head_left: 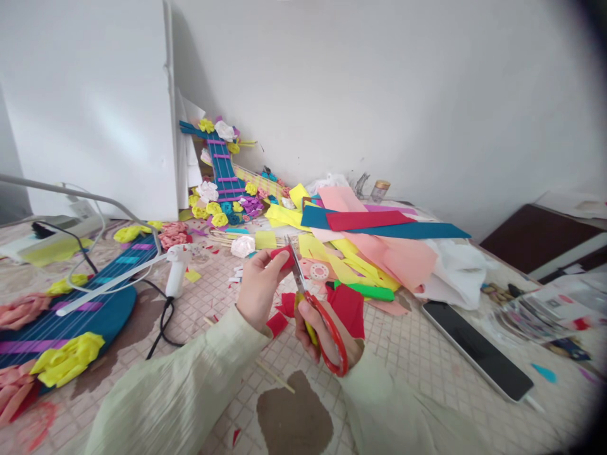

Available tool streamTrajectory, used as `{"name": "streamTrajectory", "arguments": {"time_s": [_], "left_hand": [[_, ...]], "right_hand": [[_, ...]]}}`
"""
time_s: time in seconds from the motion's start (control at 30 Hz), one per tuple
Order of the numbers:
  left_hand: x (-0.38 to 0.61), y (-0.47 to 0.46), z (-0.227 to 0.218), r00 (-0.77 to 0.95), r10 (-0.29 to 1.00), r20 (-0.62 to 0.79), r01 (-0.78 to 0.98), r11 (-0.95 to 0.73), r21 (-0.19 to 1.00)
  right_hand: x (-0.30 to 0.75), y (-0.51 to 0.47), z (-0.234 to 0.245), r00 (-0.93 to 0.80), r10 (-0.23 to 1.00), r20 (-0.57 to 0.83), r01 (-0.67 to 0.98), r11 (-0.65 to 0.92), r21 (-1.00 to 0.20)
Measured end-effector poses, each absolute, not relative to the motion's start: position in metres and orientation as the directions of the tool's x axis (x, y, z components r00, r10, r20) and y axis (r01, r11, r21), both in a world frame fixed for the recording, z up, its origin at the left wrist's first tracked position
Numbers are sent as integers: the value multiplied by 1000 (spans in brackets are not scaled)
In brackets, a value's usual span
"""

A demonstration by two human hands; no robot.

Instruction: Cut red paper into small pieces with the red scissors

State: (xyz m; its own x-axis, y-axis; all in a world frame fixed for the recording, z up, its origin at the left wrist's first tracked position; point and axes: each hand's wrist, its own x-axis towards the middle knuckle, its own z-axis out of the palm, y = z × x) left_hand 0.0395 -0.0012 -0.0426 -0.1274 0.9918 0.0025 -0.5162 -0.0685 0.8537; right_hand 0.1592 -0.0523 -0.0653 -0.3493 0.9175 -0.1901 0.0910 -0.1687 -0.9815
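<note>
Between the fingers of my left hand [260,285] is a small piece of red paper [281,258], pinched and partly covered by the thumb. My right hand [313,325] grips a pair of scissors [332,328] with red and yellow handles. The metal blades point up and lie against the red piece; whether they cut into it cannot be made out. Larger red paper [349,309] lies on the table just behind the right hand, with smaller red bits beneath both hands. A green marker-like stick [364,291] rests by the red paper.
Coloured paper strips [384,231] are heaped at the back. A blue guitar-shaped craft [111,316] lies at left, another [226,164] leans at the wall. A white glue gun [176,272] with its cord stands left of my hands. A phone [477,347] lies right.
</note>
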Motion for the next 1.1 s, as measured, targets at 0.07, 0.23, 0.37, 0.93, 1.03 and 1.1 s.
{"name": "streamTrajectory", "arguments": {"time_s": [0.07,0.23,0.37,0.93,1.03,1.1], "left_hand": [[39,-1,-42,-131,991,3,-519,-71,852],[40,-2,-42,-123,992,6,-530,-71,845],[40,-2,-43,-99,995,5,-537,-58,842],[40,-2,-43,-129,992,7,-499,-71,864],[40,-1,-44,-136,991,7,-494,-73,866],[40,-1,-44,-136,991,9,-493,-76,867]], "right_hand": [[159,-54,-62,-336,922,-195,107,-169,-980],[158,-55,-65,-337,928,-159,56,-149,-987],[157,-52,-76,-371,924,-95,-29,-114,-993],[155,-54,-73,-316,933,-172,-10,-185,-983],[155,-55,-72,-305,934,-186,-6,-198,-980],[155,-55,-70,-302,935,-184,15,-188,-982]]}}
